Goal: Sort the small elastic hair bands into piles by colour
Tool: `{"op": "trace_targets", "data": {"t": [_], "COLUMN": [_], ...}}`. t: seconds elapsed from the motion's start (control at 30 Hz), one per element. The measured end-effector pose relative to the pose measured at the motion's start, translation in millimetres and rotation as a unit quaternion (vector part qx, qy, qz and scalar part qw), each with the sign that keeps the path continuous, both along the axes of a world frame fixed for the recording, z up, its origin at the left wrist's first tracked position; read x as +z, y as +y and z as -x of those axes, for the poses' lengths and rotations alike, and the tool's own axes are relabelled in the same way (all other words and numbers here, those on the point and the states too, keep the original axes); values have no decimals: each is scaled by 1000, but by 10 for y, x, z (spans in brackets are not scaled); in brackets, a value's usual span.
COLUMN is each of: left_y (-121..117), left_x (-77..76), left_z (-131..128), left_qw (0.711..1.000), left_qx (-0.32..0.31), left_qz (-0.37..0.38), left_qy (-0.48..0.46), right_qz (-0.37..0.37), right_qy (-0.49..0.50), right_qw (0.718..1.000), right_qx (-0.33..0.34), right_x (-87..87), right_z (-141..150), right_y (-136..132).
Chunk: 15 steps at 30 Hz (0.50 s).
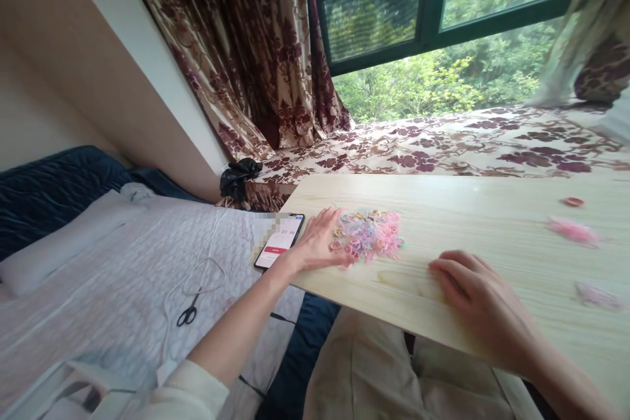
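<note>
Left hand (321, 241) open, fingers extended, against the left side of a pile of small coloured bands (371, 233). Pile sits toward the left end of the table (472, 203), with pale wood running beyond it to the far edge. Phone (283, 243) at the left edge, just beside that hand. Right hand (477, 289) loosely curled near the front edge; contents hidden, cannot tell. Wood surface between it and the pile. Farther right: reddish ring (573, 202), pink cluster (575, 231), paler cluster (599, 295), spaced apart.
</note>
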<state>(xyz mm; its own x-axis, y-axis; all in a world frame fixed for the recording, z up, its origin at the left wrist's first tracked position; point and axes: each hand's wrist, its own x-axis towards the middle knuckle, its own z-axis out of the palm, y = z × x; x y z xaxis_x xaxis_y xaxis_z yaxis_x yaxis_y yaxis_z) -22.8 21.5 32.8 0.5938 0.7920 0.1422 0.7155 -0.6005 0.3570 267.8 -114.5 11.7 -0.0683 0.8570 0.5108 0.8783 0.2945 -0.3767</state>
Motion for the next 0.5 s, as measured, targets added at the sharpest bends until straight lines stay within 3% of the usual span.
{"op": "trace_targets", "data": {"t": [0.13,0.37,0.5], "left_y": [-11,-48,-45], "left_x": [-118,-74,-62], "left_z": [-134,-998,-1271], "left_qw": [1000,998,996], "left_qx": [11,-49,-37], "left_qz": [-7,-2,-8], "left_qy": [12,-42,-81], "right_qz": [-1,-4,-2], "right_qy": [-7,34,100], "right_qw": [1000,999,992], "right_qx": [-5,-43,-73], "right_x": [6,11,3], "right_z": [6,-10,-49], "right_y": [10,21,30]}}
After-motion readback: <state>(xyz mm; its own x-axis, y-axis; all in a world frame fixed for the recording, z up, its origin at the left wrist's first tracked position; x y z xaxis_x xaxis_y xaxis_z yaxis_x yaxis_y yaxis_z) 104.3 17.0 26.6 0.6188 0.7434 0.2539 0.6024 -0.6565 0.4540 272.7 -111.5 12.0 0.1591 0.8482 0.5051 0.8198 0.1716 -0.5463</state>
